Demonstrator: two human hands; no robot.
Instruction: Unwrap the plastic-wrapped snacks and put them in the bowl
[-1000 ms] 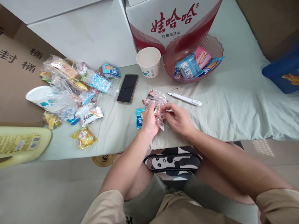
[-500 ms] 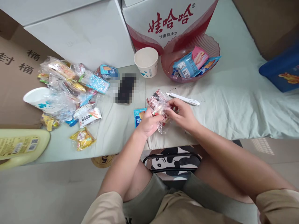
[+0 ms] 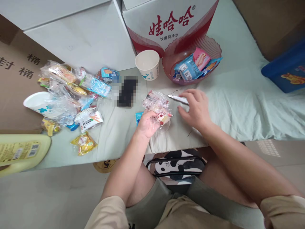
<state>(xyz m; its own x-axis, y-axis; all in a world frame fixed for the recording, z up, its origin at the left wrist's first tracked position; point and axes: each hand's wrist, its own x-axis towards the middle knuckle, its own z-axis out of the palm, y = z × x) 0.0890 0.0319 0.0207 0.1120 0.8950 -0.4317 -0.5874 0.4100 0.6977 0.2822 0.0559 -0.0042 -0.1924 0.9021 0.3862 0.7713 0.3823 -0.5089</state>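
My left hand [image 3: 148, 125] is closed on a clear-wrapped snack packet [image 3: 164, 116] with red print, pinching its left edge. Crumpled clear and dark-red wrapping [image 3: 153, 99] lies against the packet's far side; whether it is a second packet I cannot tell. Partly hidden behind the left hand is a blue snack packet [image 3: 138, 118] on the cloth. My right hand [image 3: 196, 108] is over a white utility knife [image 3: 176, 98], its fingers apart and curved. It covers the knife's right part, and whether the fingers touch it I cannot tell.
Behind the hands stand a paper cup [image 3: 147, 68] and a pink ribbed bowl [image 3: 171, 70] holding snack packets. A blurred dark phone [image 3: 127, 92] lies to their left, beside a pile of snacks [image 3: 64, 86] with a tipped paper cup [image 3: 39, 103]. One yellow packet [image 3: 84, 143] lies nearer the front edge.
My right hand has let go of the wrapped packet and moved right, over the utility knife. The left hand still holds the packet, slightly further left.
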